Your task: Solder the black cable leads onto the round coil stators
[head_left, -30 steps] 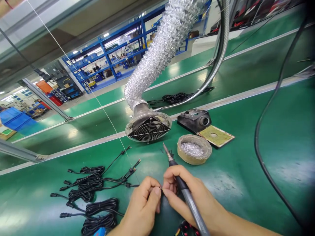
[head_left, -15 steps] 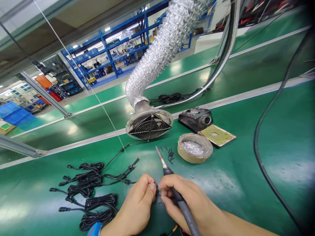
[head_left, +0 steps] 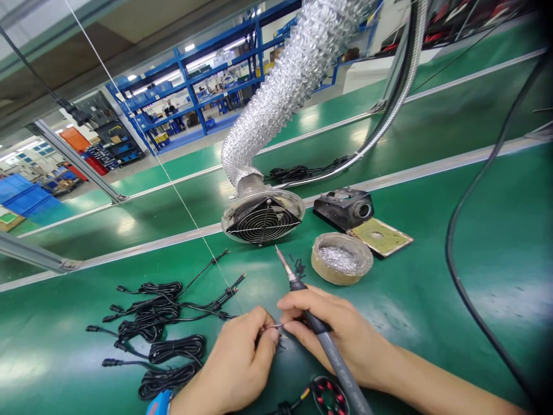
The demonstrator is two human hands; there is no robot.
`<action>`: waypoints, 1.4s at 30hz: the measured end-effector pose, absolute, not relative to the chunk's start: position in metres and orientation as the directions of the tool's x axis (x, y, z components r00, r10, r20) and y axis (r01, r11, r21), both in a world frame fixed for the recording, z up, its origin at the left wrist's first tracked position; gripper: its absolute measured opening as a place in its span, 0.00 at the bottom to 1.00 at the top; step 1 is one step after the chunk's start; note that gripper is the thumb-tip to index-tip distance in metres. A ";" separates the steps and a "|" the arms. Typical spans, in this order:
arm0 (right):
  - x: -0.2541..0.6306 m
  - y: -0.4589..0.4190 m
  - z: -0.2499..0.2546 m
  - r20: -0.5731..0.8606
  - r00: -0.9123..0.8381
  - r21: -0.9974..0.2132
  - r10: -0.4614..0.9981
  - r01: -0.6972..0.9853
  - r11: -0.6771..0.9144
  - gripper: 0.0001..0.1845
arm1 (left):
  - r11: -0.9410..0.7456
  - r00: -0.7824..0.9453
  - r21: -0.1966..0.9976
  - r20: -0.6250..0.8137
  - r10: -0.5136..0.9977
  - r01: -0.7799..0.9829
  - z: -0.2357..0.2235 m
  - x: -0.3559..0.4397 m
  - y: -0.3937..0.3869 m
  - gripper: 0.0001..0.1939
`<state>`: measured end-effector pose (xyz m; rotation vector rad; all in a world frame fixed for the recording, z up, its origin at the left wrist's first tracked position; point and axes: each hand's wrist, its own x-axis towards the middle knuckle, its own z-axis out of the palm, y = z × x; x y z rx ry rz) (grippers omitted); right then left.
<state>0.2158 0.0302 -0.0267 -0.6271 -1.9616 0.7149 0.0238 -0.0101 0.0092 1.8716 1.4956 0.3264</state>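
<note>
Green bench (head_left: pixel 432 288) everywhere, silver duct (head_left: pixel 285 92) looming at twelve o'clock, cable bundles (head_left: pixel 161 305) at nine — the right hand (head_left: pixel 345 328) grips a soldering iron (head_left: pixel 334 351), slanting across the way to the stand (head_left: pixel 332 208) at one and dish (head_left: pixel 334 275) at two; red-and-black ring (head_left: pixel 322 397) at five, and mid-dial the left hand (head_left: pixel 244 357) pinches a thin lead (head_left: pixel 277 326) — right fingertips (head_left: pixel 288 327) at its other end, whether closed on it I can't tell

Crinkled metallic foil ducting (head_left: pixel 276 95) shines above the far edge of a smooth, glossy desk (head_left: pixel 423 323) — nearer, a matt-gripped, metal-tipped soldering iron (head_left: pixel 318 325) and sleek, plastic-looking cables (head_left: pixel 149 306).
</note>
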 end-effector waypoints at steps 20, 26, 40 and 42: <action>0.213 0.031 -0.032 0.668 -0.340 -0.647 0.662 0.173 0.742 0.12 | 0.275 0.232 0.926 -0.336 0.913 0.259 -0.021 0.027 0.010 0.10; 0.243 0.028 -0.023 0.592 -0.326 -0.708 0.737 0.227 0.669 0.23 | 0.323 0.150 0.888 -0.386 0.910 0.328 -0.016 0.032 0.018 0.07; 0.250 0.026 -0.022 0.430 -0.324 -0.853 0.843 0.161 0.497 0.07 | 0.388 0.089 0.855 -0.441 0.893 0.343 -0.017 0.031 0.019 0.07; 0.250 0.026 -0.022 0.425 -0.326 -0.856 0.844 0.158 0.492 0.07 | 0.379 0.090 0.856 -0.434 0.897 0.352 -0.017 0.031 0.019 0.07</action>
